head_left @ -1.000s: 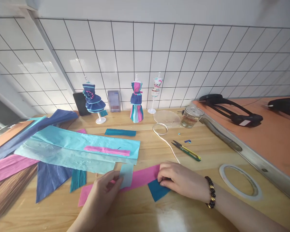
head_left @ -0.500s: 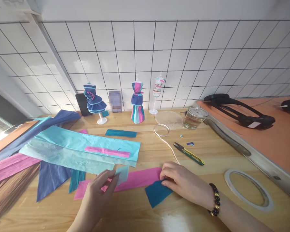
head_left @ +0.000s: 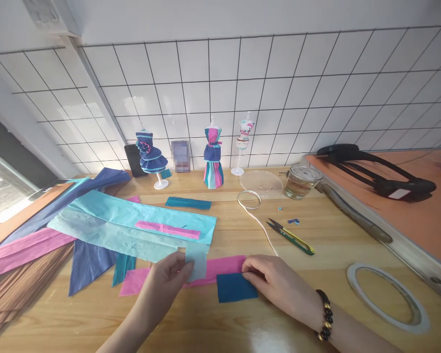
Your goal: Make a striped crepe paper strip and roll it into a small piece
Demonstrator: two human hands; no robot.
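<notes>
My left hand pinches a small pale blue-green piece between thumb and fingers, over a long pink strip that lies on the wooden table. The fingers of my right hand are closed on the upper right corner of a dark blue piece, just below the strip's right end. A black and gold bead bracelet circles the right wrist. Light blue sheets lie beyond my left hand, with a narrow pink strip on top.
Three small dressed mannequins stand near the tiled wall. Green-yellow snips, a lidded glass, a tape ring and a white cord lie or stand to the right. Coloured strips spread at the left.
My left hand has raised the pale piece and turned it more upright. The dark blue piece in my right hand has turned so its edges lie straighter. The view has shifted slightly.
</notes>
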